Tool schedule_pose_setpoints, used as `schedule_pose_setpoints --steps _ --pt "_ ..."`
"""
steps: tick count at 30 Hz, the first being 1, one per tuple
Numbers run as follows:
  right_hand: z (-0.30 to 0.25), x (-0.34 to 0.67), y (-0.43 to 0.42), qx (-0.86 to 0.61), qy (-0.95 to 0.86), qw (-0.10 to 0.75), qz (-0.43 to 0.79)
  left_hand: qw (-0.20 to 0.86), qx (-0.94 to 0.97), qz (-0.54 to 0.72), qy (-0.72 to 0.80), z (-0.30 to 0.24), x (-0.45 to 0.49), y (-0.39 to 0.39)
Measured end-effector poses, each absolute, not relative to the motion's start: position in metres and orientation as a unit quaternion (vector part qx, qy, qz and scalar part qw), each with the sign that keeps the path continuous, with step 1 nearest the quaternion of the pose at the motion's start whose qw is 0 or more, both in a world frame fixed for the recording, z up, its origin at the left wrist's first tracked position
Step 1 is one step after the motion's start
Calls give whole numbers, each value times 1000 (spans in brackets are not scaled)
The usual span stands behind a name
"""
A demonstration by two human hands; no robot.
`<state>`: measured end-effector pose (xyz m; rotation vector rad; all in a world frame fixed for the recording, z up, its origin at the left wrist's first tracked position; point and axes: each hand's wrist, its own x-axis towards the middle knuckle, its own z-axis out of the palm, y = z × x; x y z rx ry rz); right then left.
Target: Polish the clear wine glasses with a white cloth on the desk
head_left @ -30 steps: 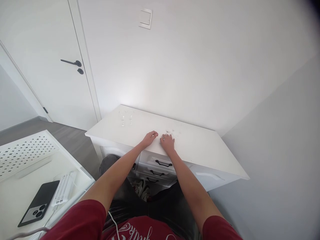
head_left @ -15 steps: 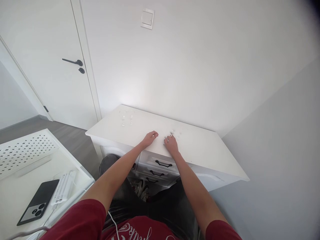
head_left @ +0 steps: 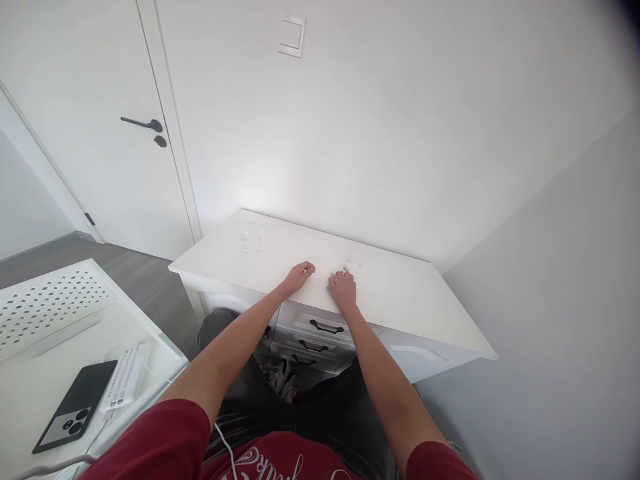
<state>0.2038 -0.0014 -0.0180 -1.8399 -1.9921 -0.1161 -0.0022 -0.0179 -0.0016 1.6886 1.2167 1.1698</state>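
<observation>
My left hand (head_left: 299, 275) rests on the white desk top (head_left: 400, 300) near its front edge, fingers curled loosely with nothing visibly in them. My right hand (head_left: 343, 285) lies just right of it, fingers bent and pinched over some tiny pale pieces (head_left: 350, 267) scattered on the desk; I cannot make out what they are. Two small clear stemmed glasses (head_left: 251, 235) stand upright at the desk's far left, well away from both hands.
Below the desk top are drawers with black handles (head_left: 326, 327). A white side table (head_left: 30, 373) at the left carries a black phone (head_left: 75, 407) and a white power strip (head_left: 125, 377). A white door with a black handle (head_left: 145, 125) is at back left.
My right hand slid slightly right and forward toward the tiny pieces and its fingers drew together. My left hand has stayed in place.
</observation>
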Motion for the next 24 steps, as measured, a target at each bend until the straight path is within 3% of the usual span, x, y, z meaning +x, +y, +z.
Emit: schedule_pose_setpoints --steps 24 --pt "-12 202 -4 -692 -688 216 -36 372 653 458 475 -4 -1 -16"
